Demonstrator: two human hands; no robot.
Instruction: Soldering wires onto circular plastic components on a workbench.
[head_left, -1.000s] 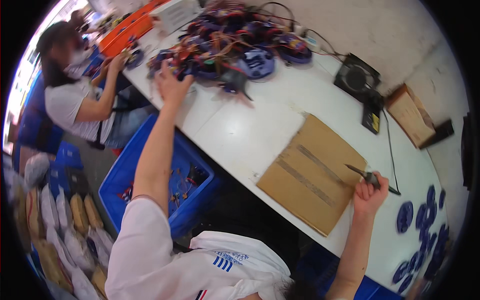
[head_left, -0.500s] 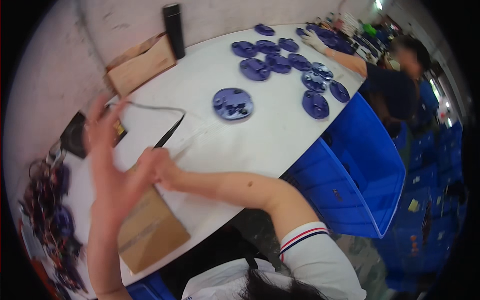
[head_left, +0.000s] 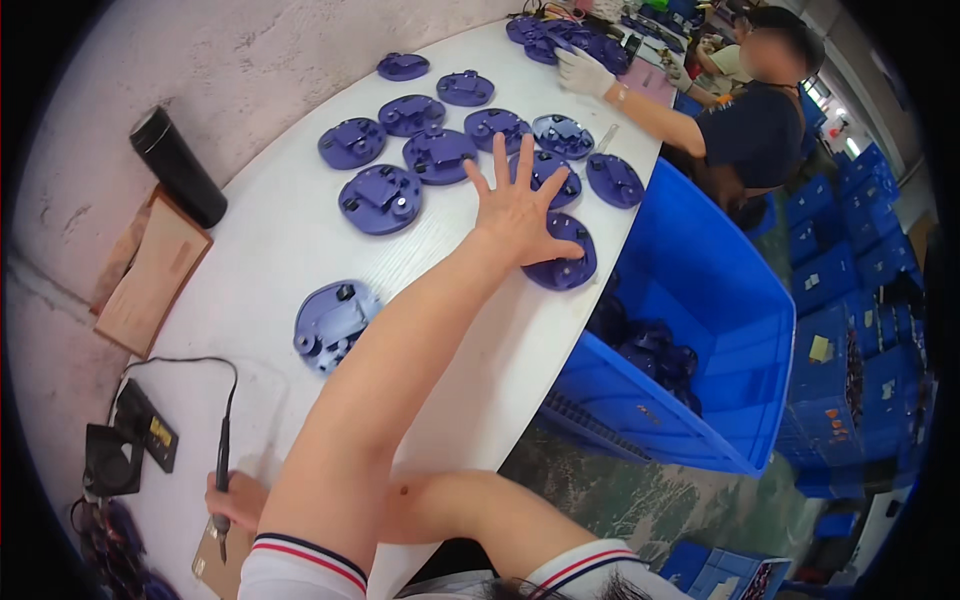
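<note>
My left hand [head_left: 515,215] reaches far forward over the table with its fingers spread wide. It hovers over a group of rounded purple plastic housings, its thumb over the nearest housing [head_left: 562,272]; whether it touches is unclear. Below the left arm, my right hand [head_left: 235,500] is closed around a black soldering iron [head_left: 223,450], its tip pointing down over a cardboard piece [head_left: 212,572]. A single purple housing [head_left: 328,325] lies apart from the group, partly hidden by my left forearm. Another housing [head_left: 380,198] sits at the group's near left.
A blue bin [head_left: 690,420] with dark parts inside stands at the table's right edge. Along the wall are a black flask [head_left: 178,165] and a cardboard box [head_left: 155,275]. A black stand [head_left: 115,458] and wired parts lie at left. A co-worker's gloved hand [head_left: 585,72] is at the far end.
My left hand has swung from the left side to the housings at the far right. The right hand still grips the soldering iron. The view has shifted toward the right.
</note>
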